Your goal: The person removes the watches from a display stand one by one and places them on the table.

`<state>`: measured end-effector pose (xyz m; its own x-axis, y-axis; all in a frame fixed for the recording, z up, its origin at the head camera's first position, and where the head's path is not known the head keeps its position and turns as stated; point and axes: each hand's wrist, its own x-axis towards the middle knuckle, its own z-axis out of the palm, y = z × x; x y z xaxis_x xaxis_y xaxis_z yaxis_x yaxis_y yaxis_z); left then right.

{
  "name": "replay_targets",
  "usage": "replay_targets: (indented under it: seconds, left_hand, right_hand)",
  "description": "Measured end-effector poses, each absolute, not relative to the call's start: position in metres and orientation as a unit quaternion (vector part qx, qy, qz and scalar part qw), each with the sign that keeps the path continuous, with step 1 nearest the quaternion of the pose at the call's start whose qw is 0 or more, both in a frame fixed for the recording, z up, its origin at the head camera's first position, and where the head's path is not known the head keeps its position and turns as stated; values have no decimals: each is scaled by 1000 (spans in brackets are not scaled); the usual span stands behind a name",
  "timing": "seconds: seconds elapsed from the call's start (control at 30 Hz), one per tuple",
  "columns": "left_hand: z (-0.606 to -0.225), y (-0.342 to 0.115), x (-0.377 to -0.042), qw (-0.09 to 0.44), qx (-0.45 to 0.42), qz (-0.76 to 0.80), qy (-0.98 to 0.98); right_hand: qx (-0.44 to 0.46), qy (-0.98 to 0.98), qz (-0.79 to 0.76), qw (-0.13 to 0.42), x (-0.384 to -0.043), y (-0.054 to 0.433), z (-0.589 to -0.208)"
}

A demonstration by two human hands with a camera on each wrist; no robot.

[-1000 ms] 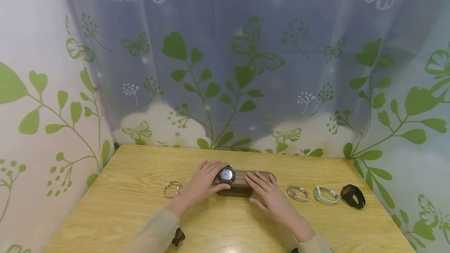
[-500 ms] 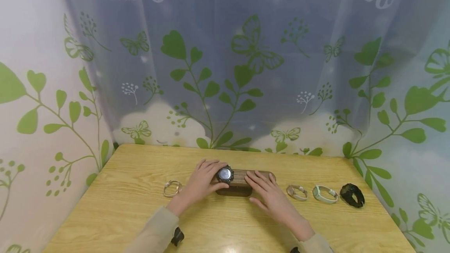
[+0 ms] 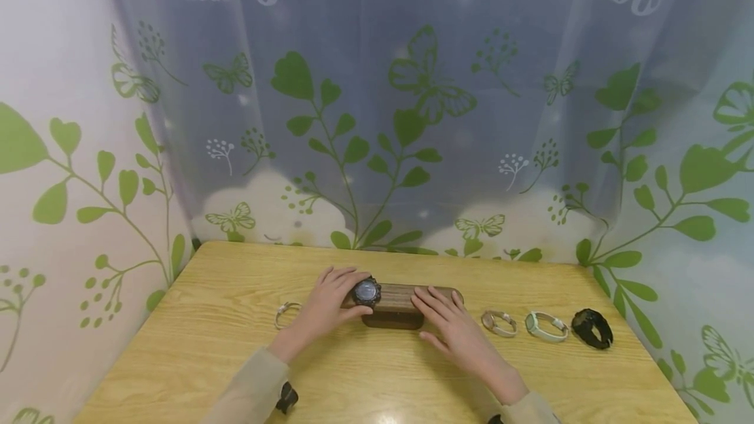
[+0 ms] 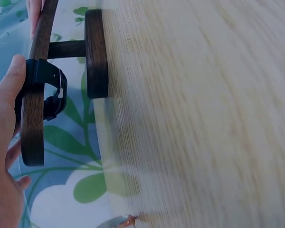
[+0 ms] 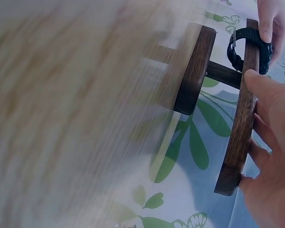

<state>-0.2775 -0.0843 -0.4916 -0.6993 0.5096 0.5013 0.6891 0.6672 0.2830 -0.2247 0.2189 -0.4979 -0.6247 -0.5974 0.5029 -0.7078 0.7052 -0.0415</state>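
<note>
A dark wooden T-shaped watch stand [image 3: 394,298] stands on the table, a long bar over a smaller base. Looped round the bar's left part is a black wristwatch [image 3: 366,291], its strap closed beneath the bar in the left wrist view. My left hand [image 3: 321,306] holds this watch, thumb at its near edge and fingers over its far side. Toward the bar's other end, my right hand [image 3: 456,329] rests with straight fingers laid over the top. Its thumb [image 5: 263,83] overlaps the bar's near side in the right wrist view; the other fingertips are hidden behind the bar.
To the right on the wood-grain table [image 3: 353,378] lie a tan-strapped watch [image 3: 499,324], a pale green watch [image 3: 546,327] and a black watch [image 3: 592,329]. Another light-banded watch [image 3: 286,317] lies beside my left wrist, partly covered. A patterned curtain [image 3: 377,116] hangs behind.
My left hand and the black wristwatch have slid left along the bar, toward its left end. My right hand and the stand have stayed put.
</note>
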Motion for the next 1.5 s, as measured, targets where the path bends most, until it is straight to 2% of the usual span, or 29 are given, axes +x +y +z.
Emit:
replay_targets:
  seconds: [1.13,1.33,1.5]
  left_hand:
    - [-493,-132,-277,204,-307,-216,-904]
    - [-494,-145,-277,227,-302,-211,-902]
    - [-494,-159,-277,269,-305,-208,-890]
  right_hand:
    - [371,-888,121,242,-226,221,-501]
    - [373,-887,117,245,-226,220,-500]
    - [370,-891,117,238,-225,220,-499]
